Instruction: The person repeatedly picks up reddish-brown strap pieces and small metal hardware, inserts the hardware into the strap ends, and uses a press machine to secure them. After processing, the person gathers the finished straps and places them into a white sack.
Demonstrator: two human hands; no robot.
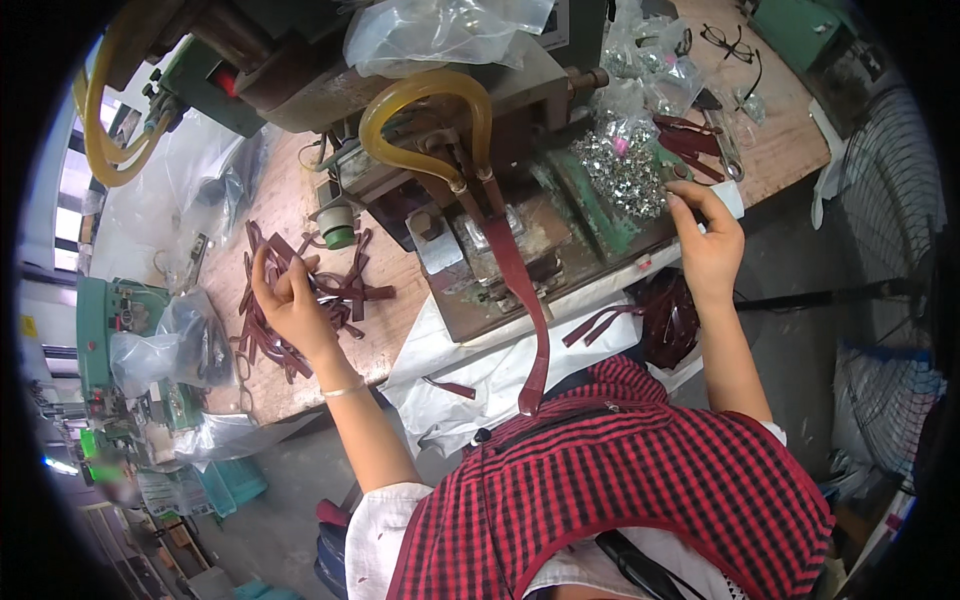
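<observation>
My left hand [293, 308] is at a pile of maroon eyeglass temples [352, 287] on the table. Its fingers are bent, closed around a temple [284, 246] that shows between finger and thumb. Over a heap of small silvery metal parts [622, 172], my right hand [712, 235] has thumb and index finger pinched together. Whatever lies between those fingertips is too small to make out. In front of me, another long maroon temple [521, 285] sticks out of the press machine [470, 215], its rounded end toward my apron; neither hand touches it.
Yellow hoses [425, 88] loop over the machine. Clear plastic bags [650, 60], black-framed glasses [728, 45] and more maroon temples [690, 145] lie at the far right. A bag of maroon pieces [668, 322] sits near my right forearm. A wire fan guard [890, 190] stands right.
</observation>
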